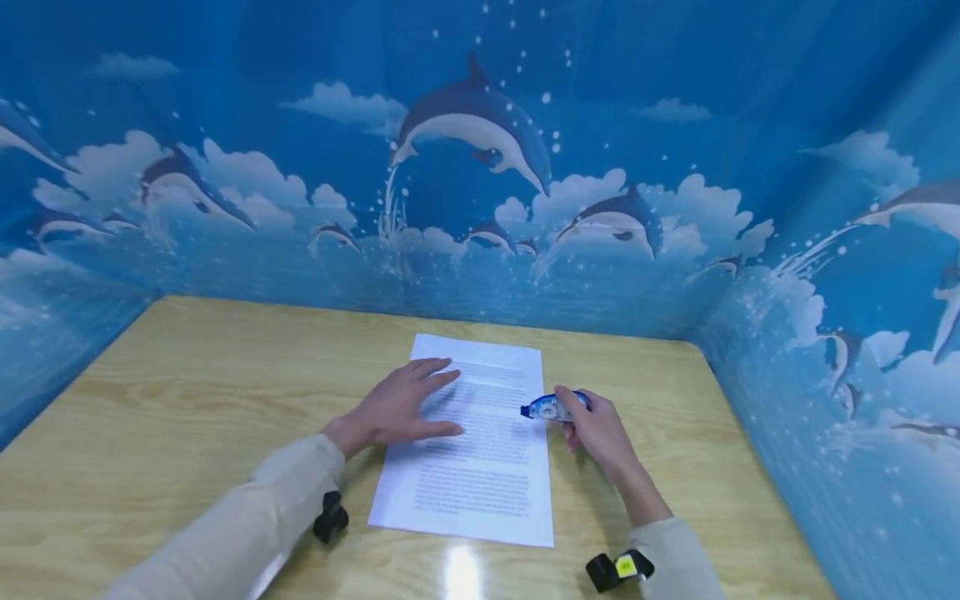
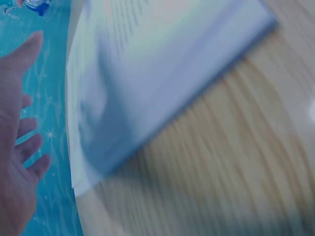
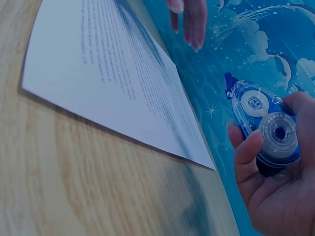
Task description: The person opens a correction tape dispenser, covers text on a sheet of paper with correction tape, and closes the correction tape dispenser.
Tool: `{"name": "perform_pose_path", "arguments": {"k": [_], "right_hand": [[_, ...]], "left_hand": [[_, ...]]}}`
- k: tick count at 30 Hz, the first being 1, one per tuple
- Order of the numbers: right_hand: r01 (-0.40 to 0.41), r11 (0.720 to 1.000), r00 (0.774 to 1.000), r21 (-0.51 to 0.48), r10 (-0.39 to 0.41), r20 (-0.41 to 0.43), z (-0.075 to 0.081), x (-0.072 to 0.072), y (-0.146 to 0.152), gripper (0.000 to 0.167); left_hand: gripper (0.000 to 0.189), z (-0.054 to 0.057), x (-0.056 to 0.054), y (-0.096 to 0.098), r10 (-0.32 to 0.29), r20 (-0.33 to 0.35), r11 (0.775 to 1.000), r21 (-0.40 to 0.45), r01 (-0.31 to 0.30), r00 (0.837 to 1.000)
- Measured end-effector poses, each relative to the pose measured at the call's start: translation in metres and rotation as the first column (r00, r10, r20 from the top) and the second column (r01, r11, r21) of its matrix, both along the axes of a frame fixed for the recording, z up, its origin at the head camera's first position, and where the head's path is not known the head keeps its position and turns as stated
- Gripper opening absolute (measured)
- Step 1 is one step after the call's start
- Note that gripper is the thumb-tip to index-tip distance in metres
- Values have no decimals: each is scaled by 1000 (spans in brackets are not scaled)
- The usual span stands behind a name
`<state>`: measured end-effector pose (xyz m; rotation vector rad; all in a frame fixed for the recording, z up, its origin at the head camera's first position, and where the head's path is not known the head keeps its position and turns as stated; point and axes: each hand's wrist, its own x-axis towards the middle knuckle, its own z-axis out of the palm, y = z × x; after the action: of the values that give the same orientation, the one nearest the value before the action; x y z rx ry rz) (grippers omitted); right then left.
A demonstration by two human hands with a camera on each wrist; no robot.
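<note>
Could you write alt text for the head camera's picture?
A person's right hand holds a blue correction tape above the right edge of printed paper on a wood-grain table; their left hand is spread over the paper's left side. Behind hangs a blue dolphin backdrop.

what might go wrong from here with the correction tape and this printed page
The left hand appears to hover over the paper, not press it, so it might slide if the correction tape is dragged across. The printed lines sit close together, so a slightly off stroke could cover neighbouring text.
</note>
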<state>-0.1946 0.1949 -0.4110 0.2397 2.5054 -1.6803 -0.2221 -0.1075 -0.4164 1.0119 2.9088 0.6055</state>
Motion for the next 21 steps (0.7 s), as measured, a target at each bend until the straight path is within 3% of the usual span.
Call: {"name": "perform_pose_path", "arguments": {"k": [5, 11, 17, 21], "right_hand": [[-14, 1000, 1000, 12, 14, -11, -3, 2, -6, 45], [-25, 1000, 999, 11, 25, -22, -1, 4, -11, 44], [-31, 999, 999, -11, 30, -31, 3, 5, -15, 44], [-30, 999, 999, -19, 29, -45, 5, 7, -15, 44]], "left_hand": [[66, 4, -1, 19, -20, 94, 996, 90, 12, 995], [50, 12, -3, 50, -82, 206, 975, 218, 36, 975], [36, 15, -4, 69, -150, 201, 943, 324, 79, 968], [23, 15, -3, 74, -179, 192, 932, 348, 104, 965]]}}
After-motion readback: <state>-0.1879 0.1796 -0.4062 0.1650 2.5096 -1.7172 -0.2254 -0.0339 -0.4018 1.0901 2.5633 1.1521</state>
